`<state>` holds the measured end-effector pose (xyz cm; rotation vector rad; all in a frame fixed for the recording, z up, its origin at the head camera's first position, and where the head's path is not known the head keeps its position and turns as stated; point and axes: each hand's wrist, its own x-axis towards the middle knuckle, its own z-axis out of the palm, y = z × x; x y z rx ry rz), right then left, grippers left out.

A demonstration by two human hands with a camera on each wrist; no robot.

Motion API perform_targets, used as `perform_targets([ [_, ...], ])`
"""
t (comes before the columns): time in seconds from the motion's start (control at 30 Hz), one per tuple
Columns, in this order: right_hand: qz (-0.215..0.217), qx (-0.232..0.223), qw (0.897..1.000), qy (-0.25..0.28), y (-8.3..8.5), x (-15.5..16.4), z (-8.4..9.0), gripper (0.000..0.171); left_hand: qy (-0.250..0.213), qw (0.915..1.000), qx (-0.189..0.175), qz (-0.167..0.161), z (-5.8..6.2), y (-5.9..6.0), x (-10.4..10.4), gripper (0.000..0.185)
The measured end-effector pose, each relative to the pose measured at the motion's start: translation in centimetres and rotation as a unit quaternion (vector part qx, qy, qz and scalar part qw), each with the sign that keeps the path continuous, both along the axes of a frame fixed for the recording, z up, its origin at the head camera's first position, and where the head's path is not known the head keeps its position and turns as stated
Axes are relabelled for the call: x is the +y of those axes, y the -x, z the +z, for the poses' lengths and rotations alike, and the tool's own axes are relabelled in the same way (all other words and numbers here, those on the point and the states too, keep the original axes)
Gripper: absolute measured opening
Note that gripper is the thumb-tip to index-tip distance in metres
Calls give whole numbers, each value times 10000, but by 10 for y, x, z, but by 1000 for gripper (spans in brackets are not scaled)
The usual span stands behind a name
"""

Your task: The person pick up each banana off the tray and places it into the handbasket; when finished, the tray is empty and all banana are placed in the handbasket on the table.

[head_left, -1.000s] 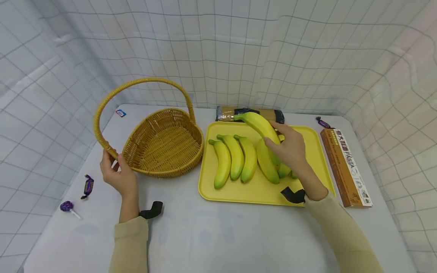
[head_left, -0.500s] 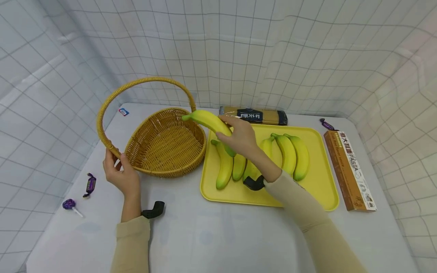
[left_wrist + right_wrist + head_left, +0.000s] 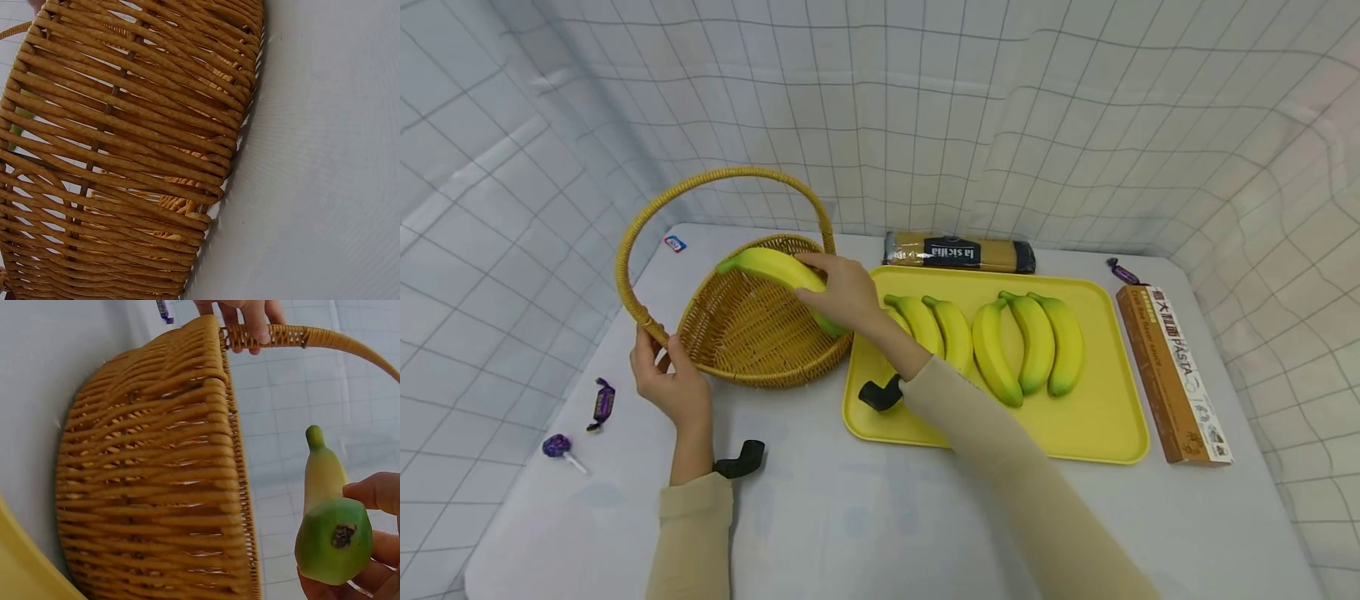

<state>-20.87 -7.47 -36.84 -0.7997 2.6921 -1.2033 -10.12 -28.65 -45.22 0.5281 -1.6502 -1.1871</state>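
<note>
Grey table (image 3: 850,517), checked cloth walls (image 3: 925,108)

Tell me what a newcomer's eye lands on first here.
First the banana gripped in the right hand, held over the wicker basket, whose handle the left hand holds. Next, the yellow tray to the right, with a row of bananas lying on it.

The basket (image 3: 752,329) bowl at centre left lies open from above, though its tall handle (image 3: 700,187) arches over it. At centre right, five bananas (image 3: 992,342) fill the tray (image 3: 1097,417). Bare tabletop (image 3: 850,517) runs along the bottom; two candies (image 3: 580,421) sit at lower left.
</note>
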Motion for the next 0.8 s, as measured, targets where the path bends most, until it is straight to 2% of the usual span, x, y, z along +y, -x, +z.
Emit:
perform_targets([
  [0.13,95,1,9998,-153,2,-19,-14,50,38,10000,-37,9,0,0,-1,37],
  [0.33,40,165,9957,-916,1,-37,-34,49,75,9999,-77,14,-1,0,-1,37],
  [0.5,121,31,9909,-1339,-3,-45,-43,48,79,9999,-86,10,1,-1,1,37],
  [0.8,716,-257,9890,-1266,-3,-49,-50,45,63,9999,-106,37,0,-1,3,37],
])
